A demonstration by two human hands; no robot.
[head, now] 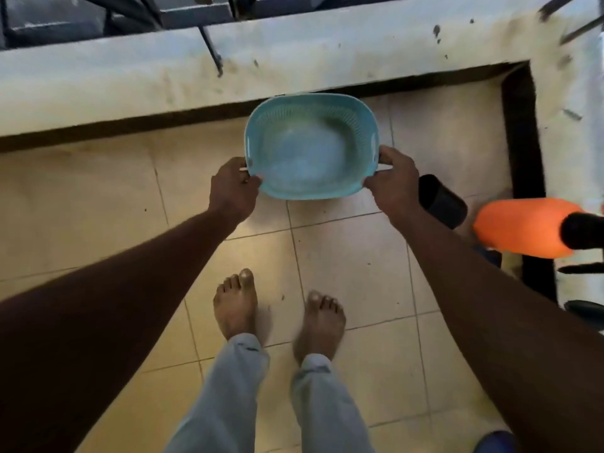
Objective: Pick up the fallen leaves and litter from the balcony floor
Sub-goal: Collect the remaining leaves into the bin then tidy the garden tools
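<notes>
Blue plastic basket (310, 152), rounded-rectangular with slotted side walls, sits at 12 o'clock from frame centre. It is held in the air above the tiled floor (353, 256), mouth facing the camera, and only its bare blue bottom shows inside.

Left hand (232, 191) grips the rim at the basket's 8 o'clock, fingers curled round the edge. Right hand (394, 186) grips the rim at the basket's 4 o'clock, thumb on top and fingers wrapped under. Both bare forearms run in from the lower corners.

Two bare feet stand on the beige tiles at 6 o'clock: left foot (236, 305) and right foot (322, 322), a little apart. Pale grey trousers (228, 387) are below them.

A few small dark specks (145, 209) lie on the tiles, too small to identify.

White stained ledge (294, 57) runs across 10 to 1 o'clock behind the basket, with a dark skirting strip (523, 132) along its base that turns down at 2 o'clock. Thin metal railing bar (210, 44) stands on the ledge at 11 o'clock.

Black cylindrical object (441, 201) is just beside the right wrist at 3 o'clock. Orange object (519, 227) is further out at 3 o'clock, blurred, and I can't tell what it is.
</notes>
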